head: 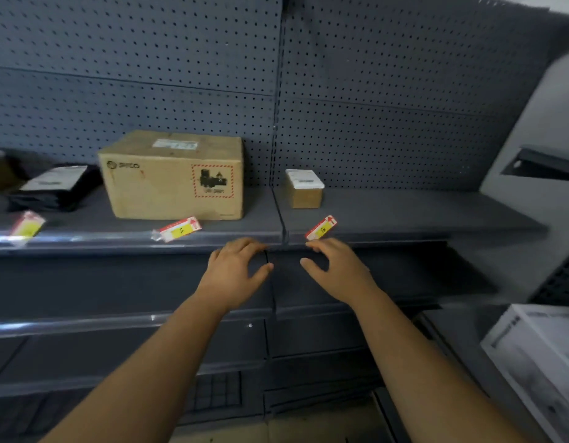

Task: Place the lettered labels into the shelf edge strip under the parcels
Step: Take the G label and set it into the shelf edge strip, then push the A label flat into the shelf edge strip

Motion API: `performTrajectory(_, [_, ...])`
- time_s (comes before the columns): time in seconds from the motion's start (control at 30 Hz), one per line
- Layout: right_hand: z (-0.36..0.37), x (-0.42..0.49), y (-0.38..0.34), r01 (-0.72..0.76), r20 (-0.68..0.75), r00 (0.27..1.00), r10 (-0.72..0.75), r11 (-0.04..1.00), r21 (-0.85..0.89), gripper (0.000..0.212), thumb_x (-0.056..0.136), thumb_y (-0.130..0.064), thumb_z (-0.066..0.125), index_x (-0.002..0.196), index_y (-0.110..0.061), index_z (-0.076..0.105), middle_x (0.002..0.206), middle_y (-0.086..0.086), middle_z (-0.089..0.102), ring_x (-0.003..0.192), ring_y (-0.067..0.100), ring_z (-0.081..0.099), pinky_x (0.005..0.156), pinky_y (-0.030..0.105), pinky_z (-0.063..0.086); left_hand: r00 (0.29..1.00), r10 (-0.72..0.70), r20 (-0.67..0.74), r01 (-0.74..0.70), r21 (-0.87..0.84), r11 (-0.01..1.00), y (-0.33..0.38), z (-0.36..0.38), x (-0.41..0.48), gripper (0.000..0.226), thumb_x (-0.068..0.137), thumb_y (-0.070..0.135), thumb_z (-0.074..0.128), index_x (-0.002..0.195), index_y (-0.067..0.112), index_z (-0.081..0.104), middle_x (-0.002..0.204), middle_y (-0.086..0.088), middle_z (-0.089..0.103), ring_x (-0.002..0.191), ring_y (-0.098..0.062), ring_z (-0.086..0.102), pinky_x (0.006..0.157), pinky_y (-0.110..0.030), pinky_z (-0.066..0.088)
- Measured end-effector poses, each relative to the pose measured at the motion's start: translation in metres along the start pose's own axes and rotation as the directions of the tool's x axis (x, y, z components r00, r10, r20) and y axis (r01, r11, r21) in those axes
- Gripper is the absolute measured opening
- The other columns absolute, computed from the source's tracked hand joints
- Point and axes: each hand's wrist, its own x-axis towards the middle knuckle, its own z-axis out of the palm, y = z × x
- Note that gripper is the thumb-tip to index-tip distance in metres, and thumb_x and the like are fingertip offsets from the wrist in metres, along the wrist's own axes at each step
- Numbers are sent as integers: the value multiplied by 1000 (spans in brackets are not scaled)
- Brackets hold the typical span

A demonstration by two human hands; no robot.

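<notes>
— What is nearest?

— A white box (539, 356), low on the right. Past it, two bare forearms reach up to the front of the shelf (404, 215).

— And the hands?

— The left hand (236, 270) lies with its fingers bent loosely over the shelf's front edge, thumb spread, grasping nothing. The right hand (337, 270) is released too, fingers stretched up and thumb held apart. Its fingertips (312, 246) come just under a label; I cannot tell whether they touch it.

— Where is the shelf edge strip?

— The shelf edge strip (85, 239) runs along that front edge, clear and glossy, plainest to the left of the hands.

— And the labels?

— Three lie loose on the shelf, just behind the edge, each red and white with a yellow patch. The right label (321, 227) is above the right hand, the middle label (177, 230) in front of the large cardboard box (174, 177), and the left label (27, 227) near the black bag (53, 187). The letters are too blurred to read.

— Further back?

— A small box (304, 188) stands behind the right label. Behind everything rises the grey pegboard (404, 91).
</notes>
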Motion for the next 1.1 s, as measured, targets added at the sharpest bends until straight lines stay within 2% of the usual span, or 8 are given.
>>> performTrajectory(0.13, [21,-28,-60,27,21,999,-28,999,22,48,89,-54,54,129,-27,56,123,-7,55,116,12,50,95,38,46,998,-61,-4,61,10,998,-28,-52,-62,50,87,56,47,128,29,50,135,8,48,127,-15,38,104,-39,27])
performTrajectory(0.27, [52,-42,-125,90,34,995,-93,992,92,47,90,-54,54,130,-30,54,125,-10,53,116,10,49,94,30,43,992,-122,-25,123,64,990,-58,-105,-113,51,87,57,46,130,29,50,137,9,46,128,-14,36,104,-40,27])
performTrajectory(0.47, [113,-22,-235,205,140,962,-233,961,186,47,89,-55,54,131,-34,53,128,-14,51,121,8,46,101,33,42,961,-237,-145,252,100,963,-126,-185,-173,50,87,55,50,129,28,52,136,9,47,128,-13,37,105,-40,25])
performTrajectory(0.73, [240,23,-364,351,256,860,-441,876,331,48,88,-60,51,131,-39,50,128,-21,46,120,2,43,96,27,40,878,-416,-238,458,161,874,-250,-255,-258,50,87,58,46,127,29,52,134,11,48,126,-11,39,105,-40,26])
performTrajectory(0.9, [314,60,-453,375,297,796,-527,816,441,47,89,-57,52,133,-40,48,131,-19,45,122,2,42,96,27,40,807,-503,-310,577,225,785,-330,-319,-296,59,83,67,37,124,29,55,131,11,51,124,-12,41,100,-40,29])
performTrajectory(1.1, [381,102,-554,452,299,716,-631,745,491,46,89,-55,54,132,-39,50,131,-19,46,123,3,41,96,27,41,736,-559,-382,667,275,692,-403,-382,-323,52,85,61,43,125,30,54,134,10,49,126,-13,41,104,-44,32])
